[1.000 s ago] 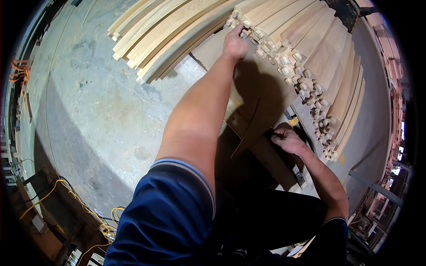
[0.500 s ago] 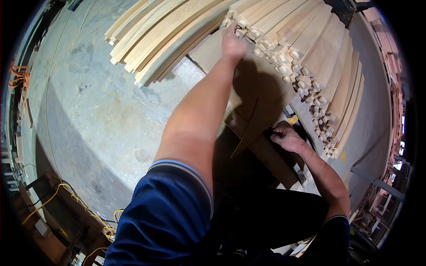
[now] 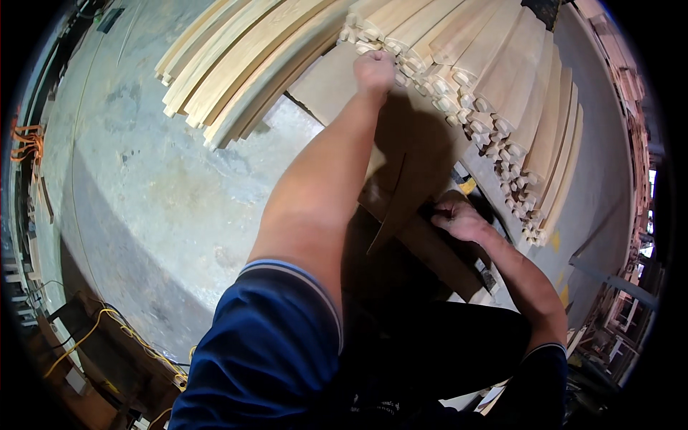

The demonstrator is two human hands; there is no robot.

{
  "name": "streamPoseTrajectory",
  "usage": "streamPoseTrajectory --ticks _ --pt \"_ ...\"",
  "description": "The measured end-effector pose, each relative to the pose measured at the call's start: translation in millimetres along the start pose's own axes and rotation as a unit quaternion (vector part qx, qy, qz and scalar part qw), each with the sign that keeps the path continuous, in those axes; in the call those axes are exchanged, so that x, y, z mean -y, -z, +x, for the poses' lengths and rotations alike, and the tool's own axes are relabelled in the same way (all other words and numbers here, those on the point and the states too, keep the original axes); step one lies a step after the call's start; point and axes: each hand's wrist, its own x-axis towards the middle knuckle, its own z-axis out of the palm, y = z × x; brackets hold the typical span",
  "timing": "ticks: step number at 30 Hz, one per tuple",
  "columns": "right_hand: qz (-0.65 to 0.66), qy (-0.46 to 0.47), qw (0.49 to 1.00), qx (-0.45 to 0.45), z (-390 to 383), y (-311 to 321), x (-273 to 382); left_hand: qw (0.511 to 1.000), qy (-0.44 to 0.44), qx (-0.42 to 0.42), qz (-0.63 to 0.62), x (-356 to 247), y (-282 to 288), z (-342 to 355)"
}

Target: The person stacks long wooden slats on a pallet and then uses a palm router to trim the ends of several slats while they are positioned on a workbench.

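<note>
Up at the ends of many pale, curved wooden pieces (image 3: pixel 487 64), my left hand (image 3: pixel 373 75) is closed, its fingertips bent against the near ends; what they hold is unclear. A tan board or sheet (image 3: pixel 322 79) lies beneath that hand, deeply shadowed on the right, with a long slit or thin strip across it. My right hand (image 3: pixel 459 218) is lower right, fingers curled at a dark opening beside a brown plank (image 3: pixel 448 261); anything inside its grip is hidden.
A second group of curved pieces (image 3: pixel 244 57) lies upper left on the large grey surface (image 3: pixel 150 186). Orange straps (image 3: pixel 29 143) hang at the far left edge, yellow cables (image 3: pixel 129 330) run at lower left, and stacked reddish lumber (image 3: pixel 609 57) lines the right rim.
The view has tilted slightly, shifting the wooden groups in the picture. My left index finger, straighter a second ago, is now more bent. My right hand remains at the opening.
</note>
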Motion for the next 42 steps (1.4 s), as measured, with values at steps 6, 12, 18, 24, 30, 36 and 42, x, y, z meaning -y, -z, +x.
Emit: streamPoseTrajectory --ticks 6,12,18,24,30,36,42 --pt "-0.028 -0.002 1.000 0.005 3 3 5 0.997 0.027 0.047 -0.048 -10 8 1" --pt "-0.013 0.007 1.000 0.008 0 3 5 0.995 0.057 0.057 -0.054 -20 9 -7" --pt "0.001 0.036 0.999 -0.001 5 -3 -8 0.995 0.061 0.073 0.002 -11 7 -11" --pt "-0.024 0.037 0.999 -0.015 2 -3 -14 0.995 0.004 0.054 0.078 1 -11 -16" --pt "-0.023 0.087 0.995 -0.038 13 56 32 0.996 0.003 0.049 0.079 7 -4 -4" --pt "-0.047 0.218 0.908 -0.353 55 158 98 0.995 0.024 0.082 0.044 -6 -9 -21" --pt "-0.306 0.222 0.814 -0.442 121 205 138 0.996 -0.001 0.073 0.055 -3 -2 -15"
